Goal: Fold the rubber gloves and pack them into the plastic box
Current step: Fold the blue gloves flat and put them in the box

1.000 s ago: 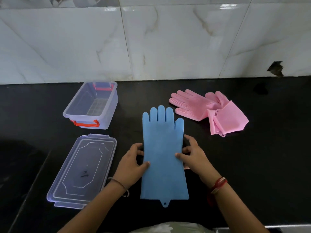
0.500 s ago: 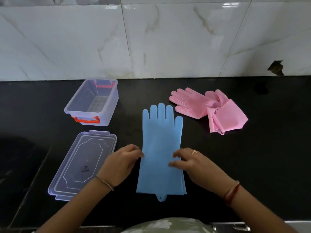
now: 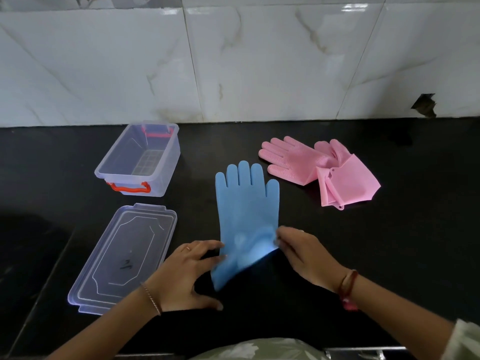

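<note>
A blue rubber glove (image 3: 246, 203) lies on the black counter, fingers pointing away from me. Its cuff end is lifted and bent up toward the palm. My right hand (image 3: 306, 253) pinches the cuff's right edge. My left hand (image 3: 189, 271) holds the cuff's left side, fingers spread on the counter beneath it. A pair of pink rubber gloves (image 3: 319, 167) lies unfolded to the right rear. The clear plastic box (image 3: 114, 167) with red handles stands open at the left rear, nothing in it.
The box's clear lid (image 3: 124, 258) lies flat on the counter (image 3: 389, 242) just left of my left hand. A white marble-tiled wall (image 3: 233, 61) closes the back of the counter. The counter's front edge runs beneath my forearms.
Both hands slid down the blue glove to its cuff. The cuff end, flat before, is now lifted off the counter and bent toward the fingers.
</note>
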